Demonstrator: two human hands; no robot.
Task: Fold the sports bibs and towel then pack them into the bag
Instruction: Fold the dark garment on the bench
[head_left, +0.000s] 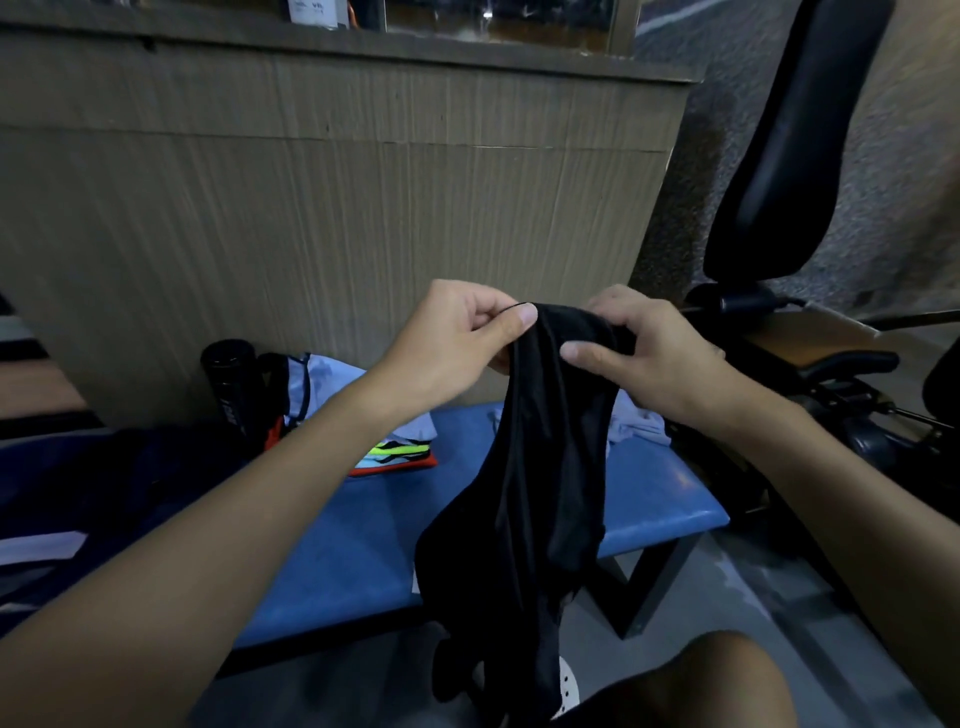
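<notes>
A black bib (524, 493) hangs bunched in the air over the blue bench (665, 499). My left hand (457, 332) pinches its top edge on the left, and my right hand (644, 353) grips the top on the right. The fabric drops down past the bench's front edge toward my knee. Behind my left forearm a folded stack of bright bibs (400, 454) in orange, yellow and light blue lies on the bench. A pale towel or cloth (636, 423) sits crumpled at the bench's far right. A dark bag (104, 478) rests at the left end.
A black bottle (231, 384) stands at the back left of the bench beside a pale blue garment (322, 387). A brown panelled wall (332, 197) rises behind. Black padded gym equipment (789, 156) stands to the right. Grey floor lies below.
</notes>
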